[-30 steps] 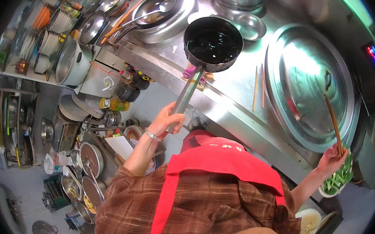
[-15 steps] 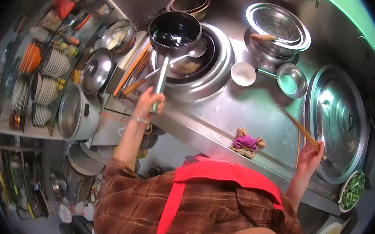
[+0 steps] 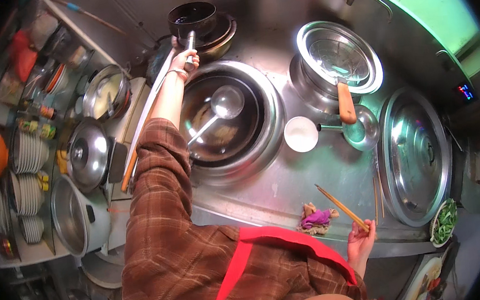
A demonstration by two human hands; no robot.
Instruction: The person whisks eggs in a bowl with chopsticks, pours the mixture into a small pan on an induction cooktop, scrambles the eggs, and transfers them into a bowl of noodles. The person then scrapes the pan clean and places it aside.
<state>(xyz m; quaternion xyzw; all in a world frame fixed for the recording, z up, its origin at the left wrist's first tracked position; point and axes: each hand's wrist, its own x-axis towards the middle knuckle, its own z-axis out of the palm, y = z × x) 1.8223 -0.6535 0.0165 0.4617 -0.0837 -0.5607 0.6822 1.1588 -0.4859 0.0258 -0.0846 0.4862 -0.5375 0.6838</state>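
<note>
My left hand is closed round the metal handle of a dark saucepan, with the arm stretched far out. The saucepan is level, over a stack of pots at the back; I cannot tell whether it rests on them. Below it, a ladle lies in the wok set in the steel stove. Near the front edge, my right hand grips a pair of chopsticks pointing up and left. A crumpled brown and purple cloth lies left of that hand.
A white bowl sits beside a second ladle. Behind are a strainer and a steel basin. A large lid and a dish of greens stand right. Shelves of stacked plates and a pot fill the left.
My left hand has carried the saucepan away from above the wok, to the pots at the back. My right hand has moved left and nearer to me with the chopsticks.
</note>
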